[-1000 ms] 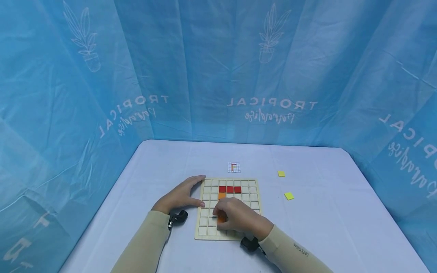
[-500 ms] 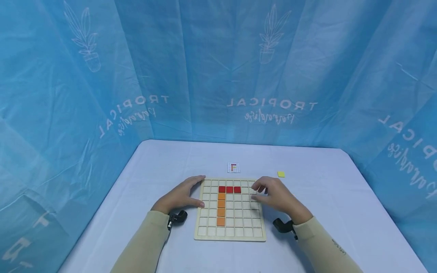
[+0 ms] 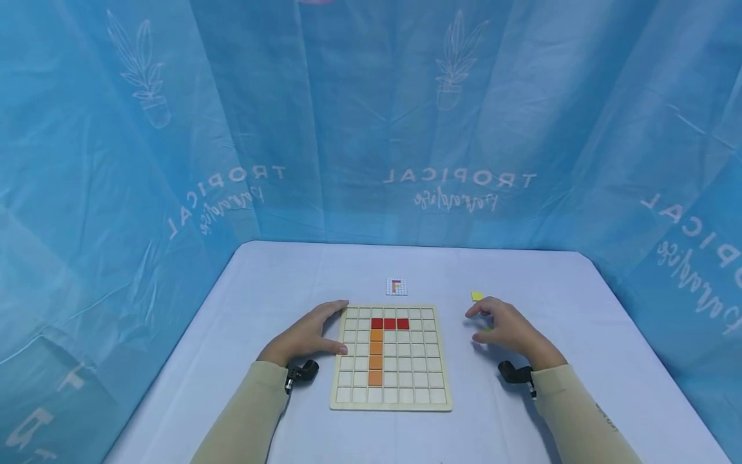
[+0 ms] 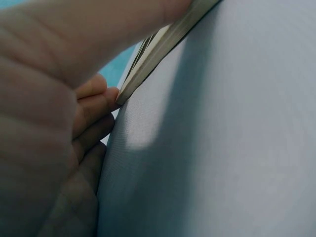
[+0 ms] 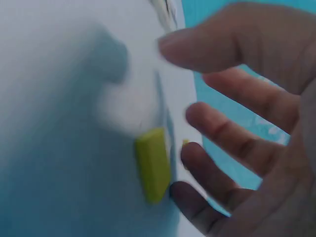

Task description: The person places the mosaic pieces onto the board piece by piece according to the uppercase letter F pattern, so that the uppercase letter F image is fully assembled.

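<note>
A wooden grid board (image 3: 413,379) lies on the white table. Its cells hold a row of three red tiles (image 3: 390,324) and, below the leftmost, a column of several orange tiles (image 3: 375,348). Along the board's left side rests my left hand (image 3: 304,335), thumb and fingertips at the edge. My right hand (image 3: 513,330) hovers to the right of the board, thumb and fingers spread with nothing between them. Under it, on the tabletop, lies a yellow tile (image 5: 154,165), mostly covered by the hand in the head view. Another yellow tile (image 3: 476,296) lies just beyond the fingers.
Behind the board is a small printed card (image 3: 397,287) with a coloured grid pattern. Blue curtains (image 3: 359,129) enclose the table at the back and sides. A black wrist camera (image 3: 514,372) hangs beneath the right wrist.
My right hand has left the orange column, uncovering its lower tiles, and moved right across the board to over the nearer yellow tile. The left hand stays at the board's edge.
</note>
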### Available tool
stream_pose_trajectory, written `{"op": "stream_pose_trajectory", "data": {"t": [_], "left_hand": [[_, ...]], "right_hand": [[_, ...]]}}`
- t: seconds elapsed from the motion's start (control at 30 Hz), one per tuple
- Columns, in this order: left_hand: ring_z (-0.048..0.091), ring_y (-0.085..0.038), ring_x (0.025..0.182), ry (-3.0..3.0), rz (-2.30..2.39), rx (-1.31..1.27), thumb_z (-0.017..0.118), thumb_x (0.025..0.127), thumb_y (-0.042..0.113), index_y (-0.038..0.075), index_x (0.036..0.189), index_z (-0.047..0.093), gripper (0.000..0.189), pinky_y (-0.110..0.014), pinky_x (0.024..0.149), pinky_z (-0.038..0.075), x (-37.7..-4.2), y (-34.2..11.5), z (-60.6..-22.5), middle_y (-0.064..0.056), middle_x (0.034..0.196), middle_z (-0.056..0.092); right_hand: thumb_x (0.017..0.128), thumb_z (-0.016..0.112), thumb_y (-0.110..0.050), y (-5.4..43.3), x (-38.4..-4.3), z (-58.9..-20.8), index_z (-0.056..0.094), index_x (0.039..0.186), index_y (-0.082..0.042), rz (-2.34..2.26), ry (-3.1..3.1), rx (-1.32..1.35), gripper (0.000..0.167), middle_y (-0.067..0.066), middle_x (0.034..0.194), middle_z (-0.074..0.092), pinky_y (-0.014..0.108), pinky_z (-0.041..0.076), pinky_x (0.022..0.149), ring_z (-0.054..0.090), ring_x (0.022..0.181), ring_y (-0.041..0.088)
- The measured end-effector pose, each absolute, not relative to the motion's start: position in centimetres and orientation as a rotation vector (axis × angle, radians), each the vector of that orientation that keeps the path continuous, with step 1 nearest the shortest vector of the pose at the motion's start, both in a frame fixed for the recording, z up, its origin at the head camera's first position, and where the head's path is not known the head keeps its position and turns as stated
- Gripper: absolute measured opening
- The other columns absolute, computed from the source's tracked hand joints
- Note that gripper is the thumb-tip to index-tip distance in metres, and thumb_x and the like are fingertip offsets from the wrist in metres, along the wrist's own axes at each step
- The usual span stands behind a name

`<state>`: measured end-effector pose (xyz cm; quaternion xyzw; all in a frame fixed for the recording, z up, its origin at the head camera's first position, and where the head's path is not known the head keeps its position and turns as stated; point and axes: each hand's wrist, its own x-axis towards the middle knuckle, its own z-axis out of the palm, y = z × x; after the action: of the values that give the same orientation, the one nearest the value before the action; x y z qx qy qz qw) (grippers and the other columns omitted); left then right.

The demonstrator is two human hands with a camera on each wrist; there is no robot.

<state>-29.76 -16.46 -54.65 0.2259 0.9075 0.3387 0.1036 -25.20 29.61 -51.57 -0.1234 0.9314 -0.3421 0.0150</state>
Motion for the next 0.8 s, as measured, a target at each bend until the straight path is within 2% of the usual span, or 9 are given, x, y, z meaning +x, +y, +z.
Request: {"op": "stream_pose_trajectory", "data": {"t": [0.13,0.33,0.53,0.8], "left_hand": [[0.026,-0.030,0.155,2.682,0.996,0.659,0.097,0.066,0.058,0.020,0.164,0.041,0.119,-0.052,0.124,0.025,-29.8,-16.4,-54.7,-0.004,0.167,0.037],[0.026,-0.029,0.155,2.686,1.003,0.644,0.097,0.065,0.060,0.021,0.164,0.041,0.120,-0.051,0.124,0.025,-29.9,-16.4,-55.0,-0.004,0.167,0.037],[0.026,-0.030,0.155,2.667,1.019,0.689,0.096,0.066,0.060,0.020,0.164,0.040,0.120,-0.050,0.124,0.024,-30.1,-16.7,-55.1,-0.004,0.167,0.036],[0.026,-0.030,0.156,2.660,1.027,0.698,0.096,0.067,0.059,0.020,0.164,0.040,0.119,-0.050,0.124,0.024,-30.1,-16.7,-55.1,-0.004,0.167,0.036]], "right_hand": [[0.074,0.087,0.005,30.4,-25.2,-52.2,0.075,0.109,-0.013,-0.992,2.839,-0.325,0.041,0.005,0.122,0.065,0.055,0.049,0.105,0.057,0.116,0.031],[0.078,0.083,0.009,30.8,-25.1,-52.2,0.074,0.105,-0.014,-0.918,2.830,-0.252,0.037,0.002,0.109,0.064,0.049,0.055,0.097,0.058,0.101,0.026],[0.080,0.083,0.006,31.2,-25.1,-52.1,0.074,0.103,-0.013,-0.936,2.835,-0.242,0.031,0.000,0.097,0.065,0.041,0.056,0.085,0.059,0.090,0.023],[0.079,0.085,-0.001,31.0,-25.2,-52.3,0.074,0.101,-0.012,-1.006,2.847,-0.274,0.027,-0.001,0.093,0.066,0.037,0.056,0.078,0.060,0.085,0.022]]}}
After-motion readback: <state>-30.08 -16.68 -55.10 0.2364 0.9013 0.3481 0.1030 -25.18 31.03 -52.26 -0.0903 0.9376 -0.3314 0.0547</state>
